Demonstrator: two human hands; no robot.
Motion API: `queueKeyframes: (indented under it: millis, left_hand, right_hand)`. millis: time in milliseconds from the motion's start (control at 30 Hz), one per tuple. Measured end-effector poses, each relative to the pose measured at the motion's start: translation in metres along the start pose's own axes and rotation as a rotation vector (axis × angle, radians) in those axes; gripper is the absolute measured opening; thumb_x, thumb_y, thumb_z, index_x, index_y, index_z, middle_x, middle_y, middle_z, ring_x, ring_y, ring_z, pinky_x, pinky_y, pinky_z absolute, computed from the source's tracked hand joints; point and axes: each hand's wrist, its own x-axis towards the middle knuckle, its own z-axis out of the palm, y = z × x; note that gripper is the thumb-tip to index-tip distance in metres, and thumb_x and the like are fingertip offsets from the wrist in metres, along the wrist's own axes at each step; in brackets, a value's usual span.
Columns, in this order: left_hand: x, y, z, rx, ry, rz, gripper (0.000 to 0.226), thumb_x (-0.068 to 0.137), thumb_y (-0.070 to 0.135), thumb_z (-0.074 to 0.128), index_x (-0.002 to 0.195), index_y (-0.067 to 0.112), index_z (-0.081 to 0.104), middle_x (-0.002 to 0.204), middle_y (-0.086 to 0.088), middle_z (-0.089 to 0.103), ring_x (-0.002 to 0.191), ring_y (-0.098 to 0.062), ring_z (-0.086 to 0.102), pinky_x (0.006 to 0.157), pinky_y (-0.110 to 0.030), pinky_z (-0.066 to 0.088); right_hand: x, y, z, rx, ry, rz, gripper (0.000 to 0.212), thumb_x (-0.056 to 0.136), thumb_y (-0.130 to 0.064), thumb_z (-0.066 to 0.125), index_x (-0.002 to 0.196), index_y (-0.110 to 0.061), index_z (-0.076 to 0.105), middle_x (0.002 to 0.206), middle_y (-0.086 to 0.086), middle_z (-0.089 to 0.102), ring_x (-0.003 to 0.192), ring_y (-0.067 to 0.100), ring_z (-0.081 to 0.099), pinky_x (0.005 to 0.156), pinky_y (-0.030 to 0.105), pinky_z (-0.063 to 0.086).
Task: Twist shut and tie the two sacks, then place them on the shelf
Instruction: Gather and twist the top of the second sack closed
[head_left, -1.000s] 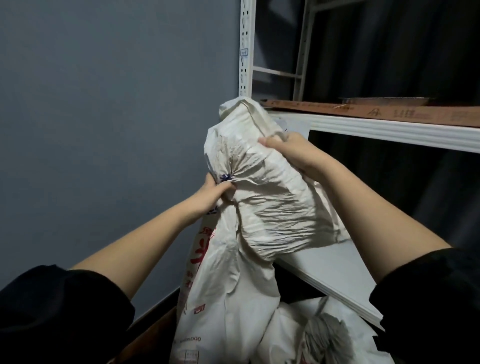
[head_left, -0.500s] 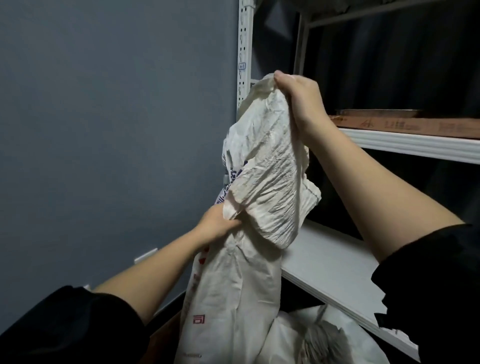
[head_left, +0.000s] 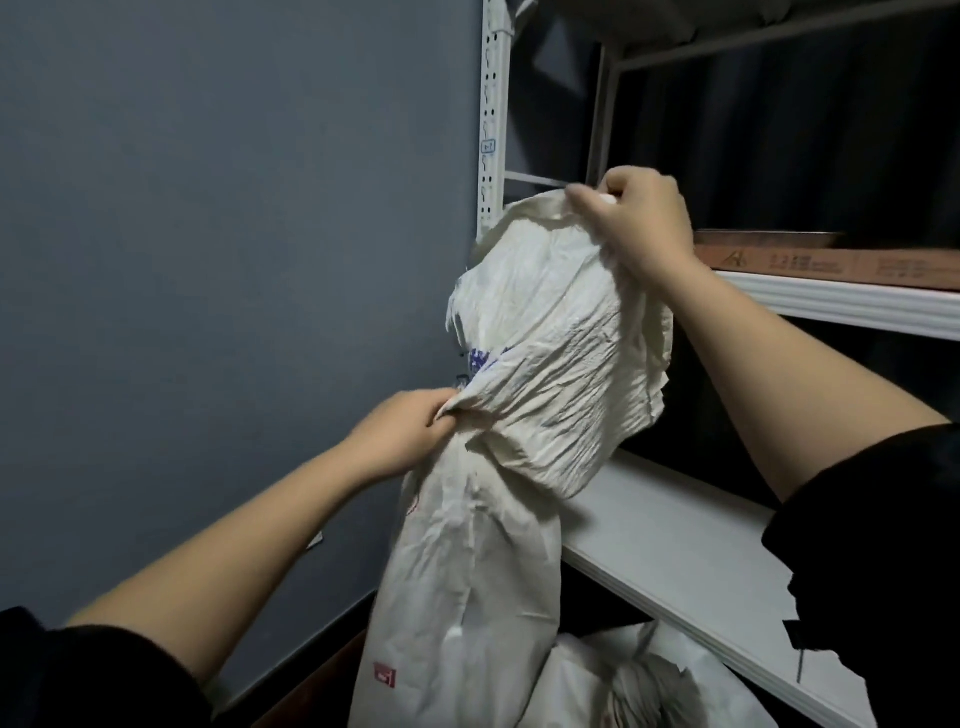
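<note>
A tall white woven sack (head_left: 467, 582) with red and blue print stands upright in front of the white shelf (head_left: 670, 540). Its crumpled top part is folded over and hangs toward the shelf. My right hand (head_left: 639, 218) pinches the top edge of the sack and holds it high. My left hand (head_left: 405, 431) grips the sack at its narrowed neck, on the left side. A second white sack (head_left: 644, 686) lies low at the bottom right, its top gathered; only its upper part shows.
A white slotted upright (head_left: 491, 114) of the rack rises just behind the sack. A higher shelf board (head_left: 841, 301) carries a flat brown cardboard box (head_left: 831, 260). A grey-blue wall (head_left: 208, 260) fills the left side. Dark curtain hangs behind the rack.
My right hand has lifted the sack's top edge up from the folded bundle and holds it stretched. My left hand stays at the neck; the view has tilted a little upward.
</note>
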Motion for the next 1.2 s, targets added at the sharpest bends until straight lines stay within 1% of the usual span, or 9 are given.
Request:
queueKeyframes:
  millis: [100,200,333,467,667,800,900,1100,1200]
  left_hand:
    - [0.007,0.006,0.001,0.085,0.087,-0.033,0.021,0.086,0.007,0.043,0.096,0.012,0.062,0.101,-0.005,0.065,0.097,-0.023,0.058,0.08,-0.033,0.045]
    - [0.007,0.012,0.005,-0.303,0.12,-0.078,0.009,0.077,0.01,0.058,0.084,0.015,0.061,0.096,-0.003,0.052,0.096,-0.012,0.054,0.076,-0.019,0.039]
    - [-0.001,0.024,0.009,-0.578,-0.138,-0.091,0.066,0.06,0.043,0.077,0.115,0.022,0.049,0.118,0.004,0.057,0.103,-0.001,0.056,0.094,-0.022,0.045]
    - [-0.002,0.045,0.017,-0.698,-0.142,-0.141,0.096,0.063,0.052,0.077,0.141,0.031,0.026,0.133,0.017,0.046,0.115,0.0,0.053,0.103,-0.026,0.04]
    - [0.013,0.042,0.011,-0.662,0.164,-0.164,0.035,0.088,-0.005,0.046,0.115,0.014,0.059,0.105,-0.007,0.064,0.085,-0.02,0.059,0.07,-0.025,0.051]
    - [0.01,0.019,-0.001,-1.153,0.194,-0.322,0.037,0.082,-0.005,0.039,0.103,0.01,0.067,0.093,-0.008,0.071,0.083,-0.022,0.065,0.067,-0.022,0.053]
    - [0.004,0.008,-0.003,-1.434,0.087,-0.272,0.03,0.082,0.015,0.047,0.104,0.012,0.067,0.096,-0.005,0.074,0.089,-0.02,0.069,0.074,-0.025,0.057]
    - [-0.001,-0.01,-0.009,-1.038,-0.155,-0.264,0.043,0.071,0.022,0.071,0.113,0.016,0.065,0.11,-0.004,0.072,0.101,-0.019,0.068,0.086,-0.027,0.054]
    - [-0.004,-0.012,-0.01,-1.188,-0.247,-0.39,0.031,0.07,0.014,0.061,0.1,0.01,0.07,0.095,-0.009,0.074,0.083,-0.019,0.071,0.074,-0.026,0.058]
  right_hand:
    - [0.005,-0.007,0.001,0.237,-0.044,0.1,0.053,0.084,-0.05,0.059,0.048,-0.02,0.034,0.049,-0.003,0.034,0.051,0.012,0.036,0.057,0.03,0.03]
    - [-0.002,-0.009,0.007,0.589,-0.198,0.217,0.041,0.088,-0.04,0.062,0.056,-0.018,0.049,0.057,-0.002,0.047,0.055,0.01,0.043,0.057,0.026,0.033]
    - [-0.008,-0.01,0.02,0.71,-0.212,0.292,0.034,0.081,-0.045,0.062,0.079,-0.012,0.052,0.078,0.011,0.046,0.071,0.02,0.043,0.066,0.029,0.032]
    - [-0.011,-0.016,0.026,0.684,-0.16,0.297,0.036,0.077,-0.049,0.058,0.067,-0.017,0.046,0.075,0.008,0.043,0.069,0.019,0.04,0.065,0.032,0.031]
    - [-0.015,-0.025,0.01,0.871,-0.389,0.166,0.035,0.086,-0.041,0.061,0.086,-0.006,0.068,0.084,0.009,0.065,0.079,0.017,0.062,0.079,0.03,0.048]
    - [-0.02,-0.001,0.001,0.576,-0.715,0.063,0.045,0.075,-0.032,0.077,0.114,-0.024,0.057,0.104,-0.004,0.062,0.096,0.01,0.058,0.084,0.03,0.04]
    - [-0.033,0.017,0.013,0.334,-0.846,0.07,0.04,0.077,-0.03,0.077,0.109,-0.013,0.062,0.098,-0.001,0.063,0.091,0.01,0.058,0.082,0.031,0.042]
    - [-0.056,0.009,0.037,0.49,-0.51,0.019,0.027,0.084,-0.017,0.07,0.094,0.005,0.059,0.089,0.004,0.056,0.079,0.008,0.053,0.071,0.017,0.041]
    - [-0.058,0.001,0.045,0.548,-0.518,0.056,0.061,0.081,-0.024,0.074,0.131,-0.015,0.041,0.133,0.0,0.044,0.112,0.001,0.047,0.091,0.014,0.038]
